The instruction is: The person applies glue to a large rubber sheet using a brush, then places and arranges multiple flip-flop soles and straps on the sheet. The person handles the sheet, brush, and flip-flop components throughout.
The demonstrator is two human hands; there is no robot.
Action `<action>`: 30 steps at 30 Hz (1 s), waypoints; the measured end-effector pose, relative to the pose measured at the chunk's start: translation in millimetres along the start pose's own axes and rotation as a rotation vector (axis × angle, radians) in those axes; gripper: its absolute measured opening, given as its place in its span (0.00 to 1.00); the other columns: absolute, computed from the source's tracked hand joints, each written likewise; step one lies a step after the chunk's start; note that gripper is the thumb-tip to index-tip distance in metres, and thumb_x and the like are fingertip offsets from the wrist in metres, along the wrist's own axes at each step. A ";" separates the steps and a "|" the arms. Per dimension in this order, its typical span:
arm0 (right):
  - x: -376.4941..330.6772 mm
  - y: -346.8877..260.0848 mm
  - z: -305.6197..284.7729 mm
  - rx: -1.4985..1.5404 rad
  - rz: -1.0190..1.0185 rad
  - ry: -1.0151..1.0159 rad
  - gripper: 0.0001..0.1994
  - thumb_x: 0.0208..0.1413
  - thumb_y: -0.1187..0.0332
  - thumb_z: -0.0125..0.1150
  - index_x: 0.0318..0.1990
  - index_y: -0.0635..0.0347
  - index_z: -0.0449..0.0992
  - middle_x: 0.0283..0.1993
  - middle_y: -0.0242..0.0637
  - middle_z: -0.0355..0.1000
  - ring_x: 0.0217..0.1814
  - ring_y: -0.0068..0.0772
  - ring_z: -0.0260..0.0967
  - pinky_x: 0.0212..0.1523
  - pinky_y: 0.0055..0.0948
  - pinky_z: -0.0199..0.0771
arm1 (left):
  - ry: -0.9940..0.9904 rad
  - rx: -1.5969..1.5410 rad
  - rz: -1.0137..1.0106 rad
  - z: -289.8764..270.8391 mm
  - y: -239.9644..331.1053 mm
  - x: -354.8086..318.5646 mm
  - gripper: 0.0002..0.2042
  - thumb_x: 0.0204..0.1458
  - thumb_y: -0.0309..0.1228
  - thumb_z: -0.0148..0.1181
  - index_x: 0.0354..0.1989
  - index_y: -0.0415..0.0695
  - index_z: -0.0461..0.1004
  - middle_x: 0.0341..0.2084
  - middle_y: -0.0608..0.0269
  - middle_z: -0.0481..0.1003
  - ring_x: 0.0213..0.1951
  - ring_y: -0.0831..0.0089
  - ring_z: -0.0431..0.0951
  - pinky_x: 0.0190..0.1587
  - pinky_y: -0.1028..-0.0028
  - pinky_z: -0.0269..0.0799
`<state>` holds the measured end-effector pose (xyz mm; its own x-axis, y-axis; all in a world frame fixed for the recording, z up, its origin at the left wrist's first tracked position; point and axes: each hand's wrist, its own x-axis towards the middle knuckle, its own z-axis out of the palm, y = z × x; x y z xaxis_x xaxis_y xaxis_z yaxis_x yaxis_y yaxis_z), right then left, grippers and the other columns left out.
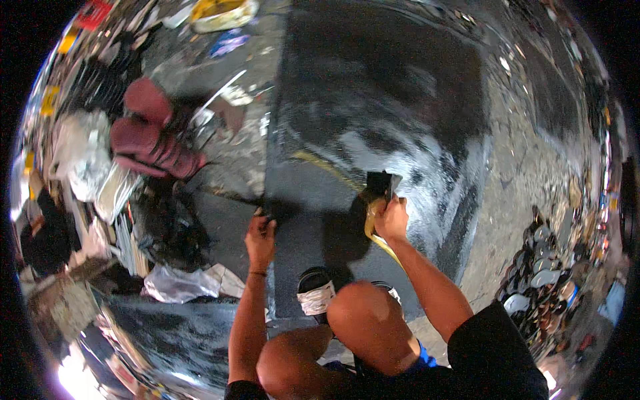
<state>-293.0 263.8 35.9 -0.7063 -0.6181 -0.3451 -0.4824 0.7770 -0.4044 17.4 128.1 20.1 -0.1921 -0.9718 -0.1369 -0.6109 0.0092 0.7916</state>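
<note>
A large dark, shiny sheet lies on the ground in front of me and under my feet. My right hand is closed round a black, flat-faced block-like piece with a greyish edge, held over the sheet; its exact kind does not show. A yellow band curves across the sheet and passes by this hand; I cannot tell whether the hand grips it. Near the sheet's left edge, my left hand has its fingers curled together. Something small and dark shows at its fingertips, too unclear to name.
Maroon padded objects and clear plastic bags lie to the left. A yellow and white basin-like container stands at the far left. Round metallic pieces are heaped at the right. My sandalled foot rests on the sheet.
</note>
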 end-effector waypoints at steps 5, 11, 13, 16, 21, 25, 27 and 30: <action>63.5 -134.8 35.9 -0.133 -0.271 0.001 0.17 0.58 0.61 0.56 0.50 0.61 0.72 0.46 0.56 0.71 0.42 0.65 0.74 0.42 0.54 0.77 | -0.099 -0.051 -0.247 -19.9 8.8 -36.8 0.18 0.52 0.35 0.67 0.46 0.37 0.74 0.37 0.46 0.79 0.38 0.55 0.80 0.42 0.64 0.75; 57.3 -235.7 25.2 -0.423 -1.208 -0.274 0.21 0.43 0.70 0.59 0.49 0.48 0.76 0.43 0.39 0.76 0.43 0.50 0.77 0.39 0.47 0.79 | -0.013 -0.042 -0.252 -34.3 -1.5 -101.8 0.15 0.51 0.33 0.67 0.41 0.35 0.77 0.37 0.41 0.78 0.41 0.46 0.79 0.46 0.60 0.73; -17.8 -233.6 23.5 -0.636 -1.379 -0.546 0.16 0.45 0.72 0.57 0.44 0.47 0.77 0.35 0.36 0.74 0.41 0.43 0.76 0.37 0.43 0.78 | 0.078 -0.042 -0.141 -36.4 -6.8 -119.7 0.14 0.51 0.32 0.66 0.40 0.34 0.77 0.37 0.41 0.78 0.41 0.46 0.79 0.45 0.60 0.74; -39.6 -243.8 -2.6 -0.218 -1.552 -0.516 0.17 0.49 0.71 0.56 0.48 0.48 0.77 0.41 0.35 0.74 0.46 0.41 0.74 0.47 0.43 0.74 | 0.065 0.070 -0.309 -46.4 -14.3 -159.7 0.13 0.51 0.31 0.66 0.39 0.34 0.77 0.34 0.41 0.77 0.37 0.44 0.78 0.41 0.59 0.74; 78.7 -225.3 0.7 -0.583 -1.315 -0.224 0.27 0.44 0.78 0.57 0.53 0.40 0.77 0.49 0.28 0.74 0.54 0.41 0.71 0.53 0.49 0.68 | 0.212 0.125 -0.122 -41.2 -34.8 -187.7 0.13 0.50 0.30 0.67 0.39 0.33 0.77 0.34 0.42 0.77 0.37 0.46 0.79 0.41 0.59 0.74; 83.2 -74.1 5.9 -0.617 -1.373 -0.437 0.29 0.41 0.80 0.57 0.53 0.39 0.77 0.49 0.27 0.75 0.52 0.40 0.71 0.52 0.45 0.69 | 0.182 0.182 -0.174 -36.6 -48.6 -184.2 0.14 0.50 0.29 0.67 0.41 0.33 0.77 0.37 0.43 0.78 0.40 0.47 0.79 0.44 0.58 0.74; 53.9 8.7 -22.0 -0.580 -1.433 -0.307 0.28 0.41 0.79 0.56 0.53 0.42 0.77 0.48 0.28 0.75 0.49 0.41 0.72 0.47 0.43 0.73 | 0.101 0.117 -0.235 -35.6 -51.0 -179.8 0.15 0.50 0.30 0.67 0.43 0.33 0.77 0.36 0.43 0.78 0.40 0.47 0.79 0.45 0.59 0.74; -8.0 109.4 -79.7 -0.644 -1.163 -0.443 0.30 0.41 0.79 0.56 0.56 0.43 0.75 0.51 0.31 0.74 0.51 0.42 0.72 0.47 0.41 0.76 | 0.091 0.179 -0.217 -33.7 -51.1 -176.6 0.16 0.51 0.31 0.66 0.45 0.33 0.76 0.39 0.42 0.78 0.41 0.47 0.79 0.46 0.60 0.74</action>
<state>-381.4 363.2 62.0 0.4186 -0.8296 -0.3696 -0.9064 -0.3564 -0.2266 108.4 291.3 23.9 0.0228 -0.9726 -0.2313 -0.7573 -0.1679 0.6312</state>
